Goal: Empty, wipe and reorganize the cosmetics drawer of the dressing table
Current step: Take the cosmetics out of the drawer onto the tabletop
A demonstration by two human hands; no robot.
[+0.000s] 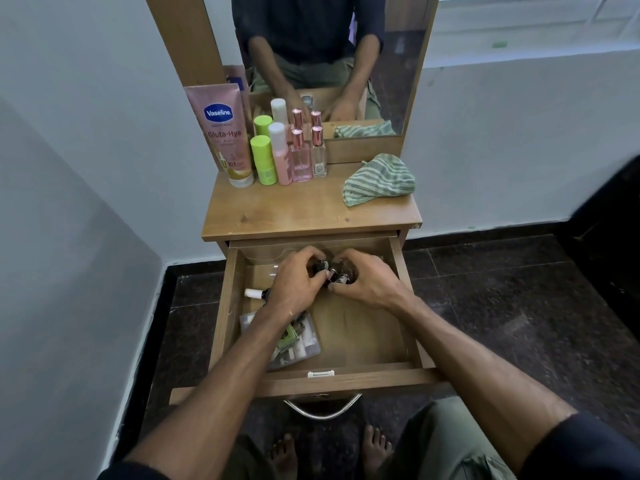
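The wooden drawer [360, 337] of the dressing table stands pulled out. My left hand [294, 285] and my right hand [367, 278] meet at its back middle, each closed around small dark bottles [334, 273]. A white-capped bottle [254, 293] lies at the drawer's left side. Below it, partly under my left forearm, sits a clear pouch of small cosmetics [298, 341]. A clear plastic organizer [263, 254] stands along the drawer's back wall.
On the tabletop [304, 209] stand a pink Vaseline tube [225, 133], two green-capped bottles [263, 161], a pink bottle [281, 154] and two perfume bottles [308, 154]. A striped green cloth [379, 180] lies at the right. A mirror [329, 60] rises behind.
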